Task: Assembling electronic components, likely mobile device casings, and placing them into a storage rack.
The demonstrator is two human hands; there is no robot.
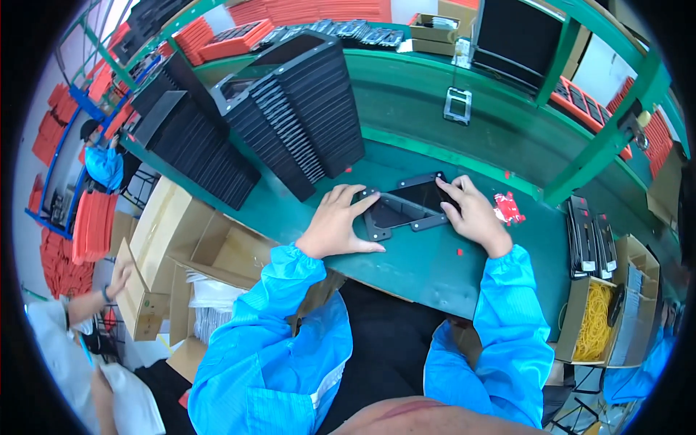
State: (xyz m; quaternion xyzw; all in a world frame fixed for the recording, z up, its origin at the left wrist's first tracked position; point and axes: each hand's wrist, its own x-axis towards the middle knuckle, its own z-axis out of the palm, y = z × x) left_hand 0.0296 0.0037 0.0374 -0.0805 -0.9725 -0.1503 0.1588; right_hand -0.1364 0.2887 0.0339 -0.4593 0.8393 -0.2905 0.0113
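Two flat black rectangular frames with dark centre panels and small corner holes lie at angles and partly overlapping on the green table. My left hand (335,221) spans the end of the left frame (384,214): fingertips press its far corner, and the thumb stretches along its near side. At the right, my right hand (473,212) grips the end of the other frame (423,197) between fingers at the far edge and thumb at the near edge. Palm and curled fingers hide part of that end. Just right of this hand lies a clump of red-and-white stickers (510,208).
Tall stacks of black frames (319,101) stand at the back left. Open cardboard boxes (225,246) sit left, beside a person's hand (119,279). Yellow bands fill a box (596,319) at the right, near bundled dark panels (580,235). A green shelf post (598,167) rises behind.
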